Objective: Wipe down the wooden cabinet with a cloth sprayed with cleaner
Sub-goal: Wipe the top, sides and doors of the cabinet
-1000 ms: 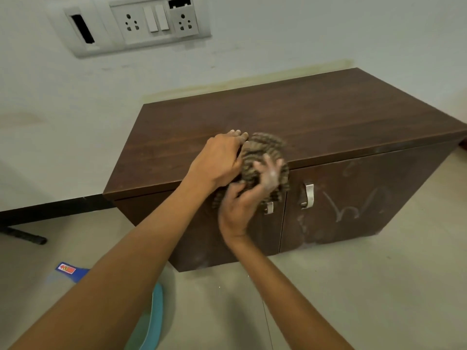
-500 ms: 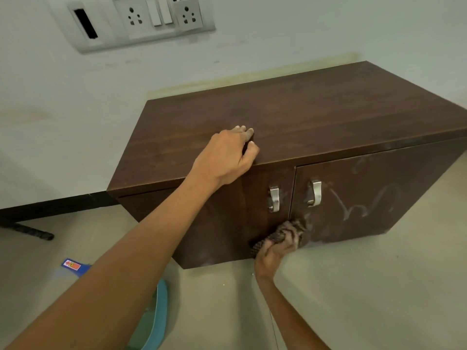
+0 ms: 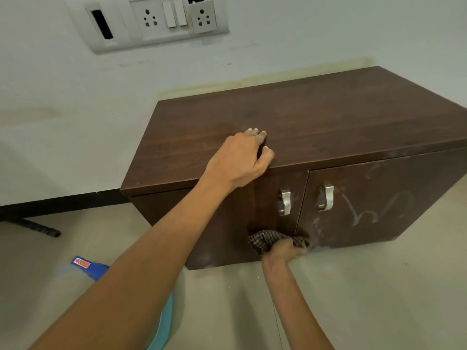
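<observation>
A low dark wooden cabinet (image 3: 316, 122) with two doors and metal handles stands against the wall. My left hand (image 3: 240, 160) rests on the front edge of its top, fingers bent over the top and thumb at the edge. My right hand (image 3: 284, 252) grips a bunched brown checked cloth (image 3: 265, 239) and presses it against the bottom of the left door, near the gap between the doors. The right door (image 3: 374, 205) carries white dusty smears and scribble marks.
A white wall with a socket and switch panel (image 3: 174, 17) rises behind the cabinet. On the tiled floor at lower left lie a teal rim (image 3: 161, 329) and a blue item with a red label (image 3: 83, 263). A black bar (image 3: 38, 228) lies at far left.
My right hand has carried the cloth from the cabinet's top front edge down the left door to its bottom edge. My left hand has stayed on the top edge.
</observation>
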